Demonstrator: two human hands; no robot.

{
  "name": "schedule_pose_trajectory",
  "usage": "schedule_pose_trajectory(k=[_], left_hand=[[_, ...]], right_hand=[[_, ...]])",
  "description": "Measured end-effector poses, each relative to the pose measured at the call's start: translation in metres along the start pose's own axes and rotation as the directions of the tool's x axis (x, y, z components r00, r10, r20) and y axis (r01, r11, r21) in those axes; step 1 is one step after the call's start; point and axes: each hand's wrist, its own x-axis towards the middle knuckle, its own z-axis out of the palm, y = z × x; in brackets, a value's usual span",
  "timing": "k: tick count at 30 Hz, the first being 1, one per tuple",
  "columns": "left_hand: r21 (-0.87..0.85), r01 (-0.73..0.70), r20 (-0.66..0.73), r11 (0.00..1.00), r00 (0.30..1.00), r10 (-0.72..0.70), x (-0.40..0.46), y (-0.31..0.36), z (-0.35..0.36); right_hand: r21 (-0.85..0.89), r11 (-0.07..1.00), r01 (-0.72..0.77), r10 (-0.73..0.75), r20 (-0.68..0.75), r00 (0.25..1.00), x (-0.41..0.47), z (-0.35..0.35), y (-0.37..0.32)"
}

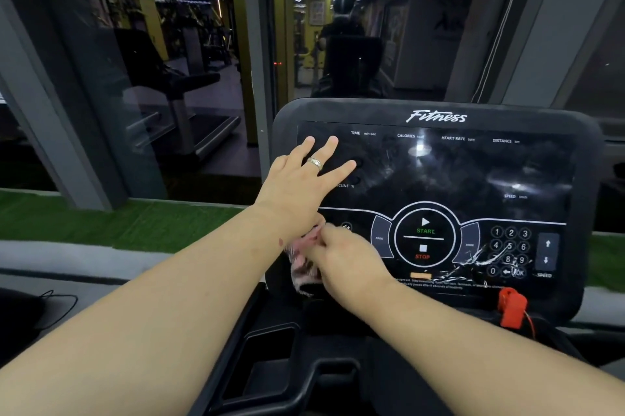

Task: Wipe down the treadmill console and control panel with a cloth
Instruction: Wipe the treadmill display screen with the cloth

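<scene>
Console (436, 118): one black treadmill console marked "Fitness", standing upright before a dark window. One glossy control panel (473, 175) fills its face, smeared and streaked; one bright glare spot near the "CALORIES" label.

Count on panel: four readout labels across the top (TIME, CALORIES, HEART RATE, DISTANCE); one round START/STOP ring (424, 234) in the lower middle; one number keypad (510, 251), digits 0–9, lower right; two speed arrows (547, 251) beside it. One red safety clip (512, 307) hangs at the lower right edge of the console.

Cloth (304, 263): one, pinkish with a pattern, bunched at the lower left of the panel, left of the START/STOP ring.

Hands: two. Left hand (297, 182) lies flat on the upper left of the panel, fingers straight and spread; one ring (314, 163) on one finger. Right hand (348, 260) sits just below it, fingers curled onto the cloth, holding it against the panel.

Containers: one recessed tray (263, 361) below the console, dark; contents cannot be told.
</scene>
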Motion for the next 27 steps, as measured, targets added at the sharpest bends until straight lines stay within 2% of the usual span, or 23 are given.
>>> schedule_pose_trajectory(k=[2,3,4,7,11,13,15,16,18,21,24,25,27], left_hand=[[-0.001,0.002,0.002,1.0,1.0,-0.002,0.0,0.0,-0.001],[-0.006,0.002,0.007,1.0,1.0,-0.002,0.0,0.0,-0.001],[-0.008,0.002,0.009,1.0,1.0,-0.002,0.0,0.0,-0.001],[-0.007,0.004,0.01,1.0,1.0,-0.004,-0.001,0.001,-0.001],[-0.018,0.014,0.015,1.0,1.0,-0.014,0.0,0.003,0.0],[-0.016,0.024,0.015,1.0,1.0,-0.024,0.0,0.003,0.0],[-0.02,0.022,0.019,1.0,1.0,-0.022,0.0,0.004,-0.001],[-0.021,0.019,0.02,1.0,1.0,-0.018,0.0,0.005,-0.002],[-0.024,0.016,0.021,1.0,1.0,-0.016,-0.001,0.004,-0.002],[-0.018,0.011,0.011,1.0,1.0,-0.011,-0.001,0.003,-0.001],[-0.027,0.013,0.0,1.0,1.0,-0.013,-0.001,0.003,0.0],[-0.027,0.018,0.0,0.999,1.0,-0.018,-0.001,0.003,0.0],[-0.036,0.018,0.005,0.999,1.0,-0.018,-0.001,0.004,0.0]], right_hand=[[0.058,0.996,-0.063,0.065,-0.046,0.997,0.0,0.0,-0.011],[0.094,0.993,-0.065,0.067,-0.017,0.998,-0.004,0.004,-0.017],[0.093,0.995,-0.03,0.028,0.032,0.999,-0.01,0.008,-0.023],[-0.088,0.979,0.183,-0.173,0.114,0.978,-0.025,0.002,-0.008],[-0.141,0.981,0.135,-0.123,0.089,0.988,-0.045,-0.015,0.038],[-0.085,0.994,0.062,-0.059,0.036,0.998,-0.047,-0.016,0.033],[0.086,0.996,-0.034,0.032,0.022,0.999,-0.033,-0.007,0.01],[0.125,0.992,-0.037,0.039,-0.017,0.999,-0.023,-0.005,-0.005],[0.043,0.996,0.078,-0.078,-0.004,0.997,-0.012,0.006,-0.017],[-0.118,0.974,0.194,-0.19,0.046,0.981,-0.034,0.009,0.014],[-0.118,0.982,0.15,-0.15,0.009,0.989,-0.067,-0.007,0.041],[-0.076,0.988,0.131,-0.133,-0.024,0.991,-0.066,-0.009,0.039],[0.026,0.998,0.05,-0.05,0.004,0.999,-0.046,-0.01,0.019]])
